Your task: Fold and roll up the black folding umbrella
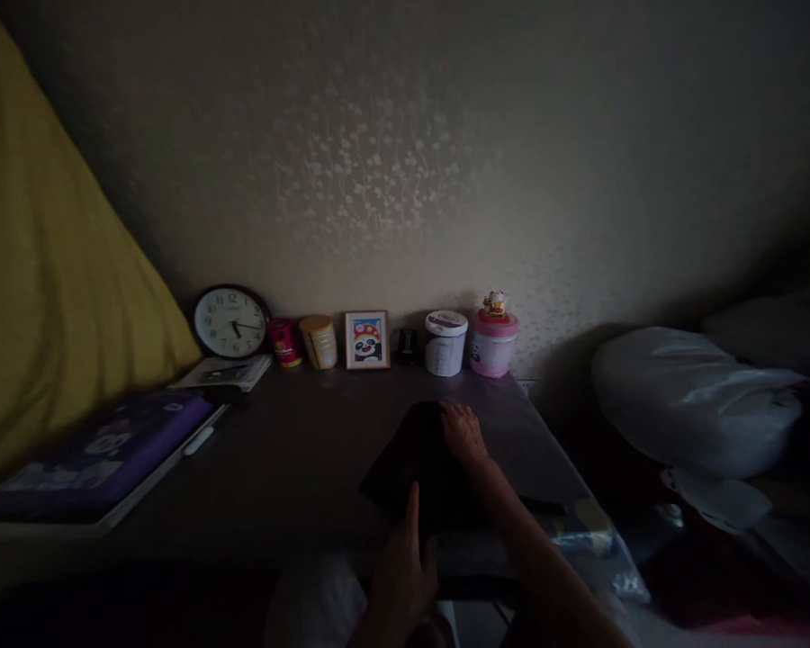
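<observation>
A black, soft-looking item point(405, 454), perhaps folded cloth or a bag, lies on the dark table near its front edge; the dim light hides its details. My right hand point(463, 432) rests on its far right part, fingers stretched forward and lying fairly flat. Closer to me, my left hand point(405, 562) is at the item's near side, its index finger pointing out over the black surface and the thumb apart from it. The other fingers of that hand are hard to see. A thin dark strap-like piece point(542, 506) sticks out to the right, beyond my right forearm.
Along the wall stand a round clock point(230, 322), a red can point(284, 344), a yellow canister point(319, 342), a framed panda picture point(368, 340) and two tubs point(445, 344). A purple case point(108, 450) lies left. White bags point(695, 400) are right of the table point(297, 450).
</observation>
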Available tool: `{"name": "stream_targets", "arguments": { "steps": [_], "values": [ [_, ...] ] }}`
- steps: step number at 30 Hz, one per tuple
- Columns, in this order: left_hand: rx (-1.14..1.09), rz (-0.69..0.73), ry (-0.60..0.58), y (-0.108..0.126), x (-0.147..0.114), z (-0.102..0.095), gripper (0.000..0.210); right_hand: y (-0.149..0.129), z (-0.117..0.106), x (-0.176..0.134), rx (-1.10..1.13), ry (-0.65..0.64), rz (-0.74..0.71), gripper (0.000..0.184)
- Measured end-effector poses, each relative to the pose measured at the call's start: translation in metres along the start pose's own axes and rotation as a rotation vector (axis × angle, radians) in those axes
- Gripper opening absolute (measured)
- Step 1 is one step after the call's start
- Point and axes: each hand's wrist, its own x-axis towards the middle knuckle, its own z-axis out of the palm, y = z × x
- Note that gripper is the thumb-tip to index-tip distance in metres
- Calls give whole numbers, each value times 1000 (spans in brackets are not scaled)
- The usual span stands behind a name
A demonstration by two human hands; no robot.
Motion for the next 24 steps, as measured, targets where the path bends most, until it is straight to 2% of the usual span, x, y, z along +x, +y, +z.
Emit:
{"name": "stream_targets", "arguments": {
  "steps": [2, 5, 7, 9, 12, 15, 19, 24],
  "values": [
    [-8, -3, 6, 0, -1, 0, 65, 0, -2, -5, 24, 23, -8, 29],
    [3, -28, 3, 2, 0, 0, 65, -5, -2, -17, 99, -22, -169, 28],
    [20, -41, -3, 2, 0, -1, 65, -5, 0, -18, 112, -61, -197, 28],
    [27, -49, -7, 2, 1, -2, 65, -2, 0, -13, 97, -78, -92, 30],
    [20, -52, 2, 2, 1, -2, 65, 12, -6, -5, 113, -84, 166, 34],
    [8, -68, 12, 0, 0, -1, 64, 32, -19, -12, 135, -82, 333, 34],
    [-33, -88, -15, -1, 0, 0, 63, 52, -31, -40, 157, -137, 429, 30],
    [-156, -90, -17, 1, -2, -5, 60, 58, -30, -58, 234, -199, 485, 27]
  ]
}}
